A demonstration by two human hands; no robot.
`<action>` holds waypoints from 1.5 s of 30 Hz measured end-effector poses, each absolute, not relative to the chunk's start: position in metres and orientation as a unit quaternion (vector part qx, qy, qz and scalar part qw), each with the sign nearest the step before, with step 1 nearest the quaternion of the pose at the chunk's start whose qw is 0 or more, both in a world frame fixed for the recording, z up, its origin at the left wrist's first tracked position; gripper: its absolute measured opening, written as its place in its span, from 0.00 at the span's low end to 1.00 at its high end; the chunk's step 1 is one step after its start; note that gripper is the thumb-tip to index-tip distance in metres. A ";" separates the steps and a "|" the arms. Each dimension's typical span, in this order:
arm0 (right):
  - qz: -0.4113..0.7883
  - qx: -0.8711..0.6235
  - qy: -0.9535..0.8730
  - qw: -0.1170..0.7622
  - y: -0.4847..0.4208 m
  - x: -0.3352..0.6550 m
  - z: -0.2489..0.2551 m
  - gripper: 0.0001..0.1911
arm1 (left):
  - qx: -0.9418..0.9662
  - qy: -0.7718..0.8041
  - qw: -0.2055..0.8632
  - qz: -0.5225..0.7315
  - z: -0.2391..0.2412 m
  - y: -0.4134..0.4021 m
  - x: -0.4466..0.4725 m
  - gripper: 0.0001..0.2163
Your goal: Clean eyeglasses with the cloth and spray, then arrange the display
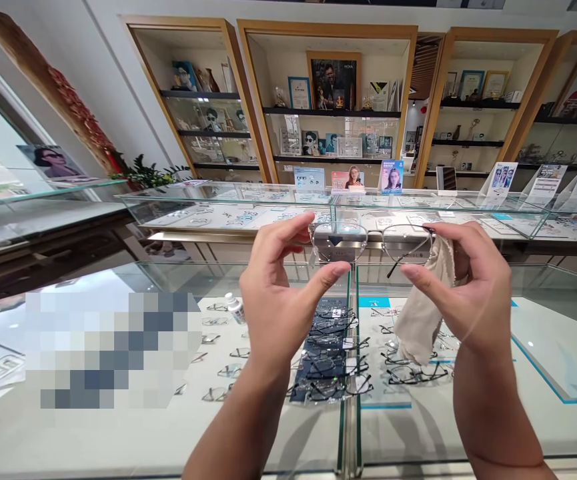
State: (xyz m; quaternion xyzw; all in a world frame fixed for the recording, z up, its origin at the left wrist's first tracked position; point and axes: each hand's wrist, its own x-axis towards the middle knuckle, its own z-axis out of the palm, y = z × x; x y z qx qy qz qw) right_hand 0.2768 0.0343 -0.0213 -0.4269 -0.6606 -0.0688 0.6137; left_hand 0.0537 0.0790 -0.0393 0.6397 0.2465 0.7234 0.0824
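Glass makes up the big surface under me, and a seam between two panes runs straight down the middle, right below my hands. Behind it stands a long glass case with small cards on top. A gap lies between its front edge and the far edge of my surface. Wooden wall shelves with pictures fill the back.

Under the glass I see rows of frames, most of them packed close to the seam.

My left hand is up in the air, thumb and fingers pinched on the left end of the glasses. My right hand pinches the right end and also holds a pale cloth that hangs down from it. The glasses are thin and clear, held level between both hands, well above the surface and touching nothing else.

I have open air on both sides of my arms and in front, up to the glass case. A small white bottle lies just left of my left wrist.
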 end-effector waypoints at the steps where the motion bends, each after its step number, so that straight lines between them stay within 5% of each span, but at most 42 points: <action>1: -0.071 -0.428 -0.660 0.613 0.034 0.277 -0.021 0.24 | 0.640 0.247 0.086 0.723 -0.040 0.079 0.054 0.25; 45: -0.049 -0.436 -0.657 0.613 0.034 0.276 -0.026 0.26 | 0.655 0.303 0.031 0.691 -0.036 0.070 0.055 0.23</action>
